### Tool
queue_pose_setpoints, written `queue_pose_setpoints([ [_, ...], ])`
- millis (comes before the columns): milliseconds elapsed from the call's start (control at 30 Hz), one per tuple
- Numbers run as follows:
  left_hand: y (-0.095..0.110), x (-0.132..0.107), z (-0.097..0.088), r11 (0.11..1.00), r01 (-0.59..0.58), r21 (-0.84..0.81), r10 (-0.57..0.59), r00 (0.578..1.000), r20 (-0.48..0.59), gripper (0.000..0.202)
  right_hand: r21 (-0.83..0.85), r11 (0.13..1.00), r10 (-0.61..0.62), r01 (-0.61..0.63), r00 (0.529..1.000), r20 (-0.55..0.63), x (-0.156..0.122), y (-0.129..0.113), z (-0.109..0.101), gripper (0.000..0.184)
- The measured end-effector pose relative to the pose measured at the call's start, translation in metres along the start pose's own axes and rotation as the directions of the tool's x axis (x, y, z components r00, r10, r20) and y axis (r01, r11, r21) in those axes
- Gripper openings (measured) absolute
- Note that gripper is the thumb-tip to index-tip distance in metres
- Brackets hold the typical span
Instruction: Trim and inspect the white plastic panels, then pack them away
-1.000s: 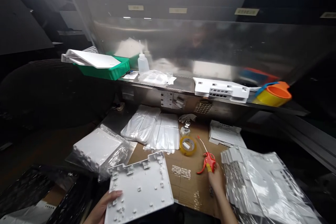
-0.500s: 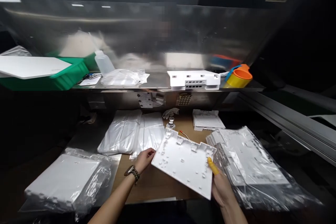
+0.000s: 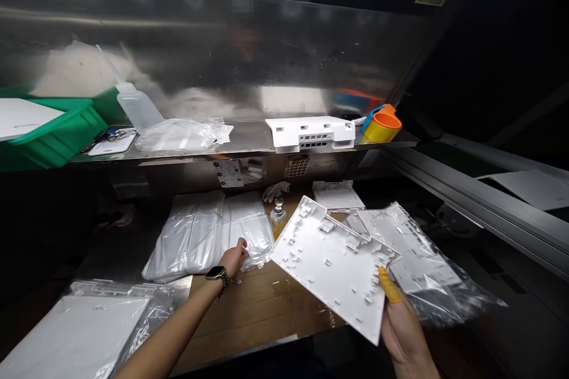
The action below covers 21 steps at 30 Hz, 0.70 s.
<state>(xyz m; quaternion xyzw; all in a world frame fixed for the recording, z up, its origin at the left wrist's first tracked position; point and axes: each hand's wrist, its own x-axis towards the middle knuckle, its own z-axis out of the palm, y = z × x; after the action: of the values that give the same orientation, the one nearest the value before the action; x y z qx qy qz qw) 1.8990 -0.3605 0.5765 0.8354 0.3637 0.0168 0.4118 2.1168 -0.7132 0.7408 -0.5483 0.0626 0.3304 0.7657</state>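
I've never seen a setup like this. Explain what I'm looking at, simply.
There is no machine at work here, just a person's two hands, seen from a camera worn on the head that looks forward and down. The right hand, its thumb wrapped in yellow, holds a white plastic panel by one edge. The left hand is at the near edge of the stacked clear bags; whether it grips one, I can't tell. Around the brown work surface are bagged white panels on both sides. The shelf behind holds a green bin, a squeeze bottle and a white vented part.
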Motion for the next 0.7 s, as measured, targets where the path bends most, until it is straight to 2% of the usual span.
queue_pose_setpoints([
  [167, -0.012, 0.014, -0.008, 0.994, 0.064, -0.09, -0.064, 0.998, 0.0, 0.027, -0.031, 0.999, -0.023, 0.021, 0.997, -0.071, 0.004, 0.014, -0.002, 0.072],
  [267, -0.019, 0.023, -0.012, 0.99, 0.098, -0.105, -0.097, 0.995, 0.016, 0.027, -0.144, 0.985, -0.106, 0.092, 0.99, -0.093, 0.007, 0.041, 0.007, 0.074],
  [333, -0.021, 0.027, -0.012, 0.991, 0.1, -0.093, -0.099, 0.995, 0.023, 0.028, -0.306, 0.931, -0.214, 0.197, 0.977, -0.021, 0.008, 0.068, 0.023, 0.068],
  [400, -0.019, 0.029, -0.01, 0.994, 0.088, -0.067, -0.086, 0.996, 0.03, 0.027, -0.445, 0.829, -0.321, 0.34, 0.94, 0.12, 0.009, 0.099, 0.046, 0.063],
  [500, -0.011, 0.027, -0.006, 0.998, 0.056, -0.003, -0.055, 0.998, 0.039, 0.026, -0.493, 0.724, -0.383, 0.482, 0.876, 0.293, 0.013, 0.141, 0.077, 0.062],
  [600, -0.001, 0.021, -0.01, 0.997, 0.005, 0.077, -0.007, 1.0, 0.028, 0.026, -0.498, 0.696, -0.384, 0.517, 0.854, 0.35, 0.02, 0.165, 0.092, 0.062],
  [700, 0.006, 0.015, -0.029, 0.985, -0.054, 0.162, 0.058, 0.998, -0.021, 0.025, -0.529, 0.669, -0.398, 0.521, 0.853, 0.336, 0.024, 0.173, 0.091, 0.062],
])
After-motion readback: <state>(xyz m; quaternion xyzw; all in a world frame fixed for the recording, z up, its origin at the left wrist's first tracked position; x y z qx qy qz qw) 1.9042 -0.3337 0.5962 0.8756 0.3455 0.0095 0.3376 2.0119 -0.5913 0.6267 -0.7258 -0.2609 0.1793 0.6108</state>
